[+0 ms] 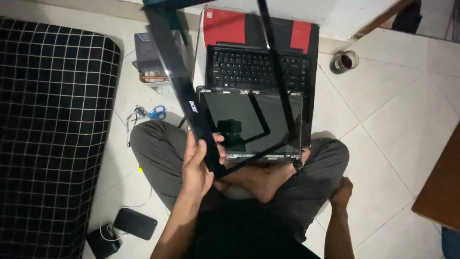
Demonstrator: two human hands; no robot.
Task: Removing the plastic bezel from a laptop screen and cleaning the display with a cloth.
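Observation:
I sit cross-legged on a tiled floor. My left hand [197, 163] grips the lower corner of a glossy black screen bezel frame [178, 76], lifted up toward the camera. Beneath it a black laptop [256, 67] lies opened flat, keyboard away from me and its bare dark screen panel [249, 122] resting toward my feet. My right hand [341, 191] rests closed on my right knee, holding nothing that I can see.
A black checked mattress [52, 129] fills the left side. Blue scissors [157, 112] and a small box of parts [151, 64] lie beside the laptop. A phone [135, 223] and charger [103, 238] sit at lower left. A cup [345, 61] stands upper right; a wooden surface [443, 187] at right.

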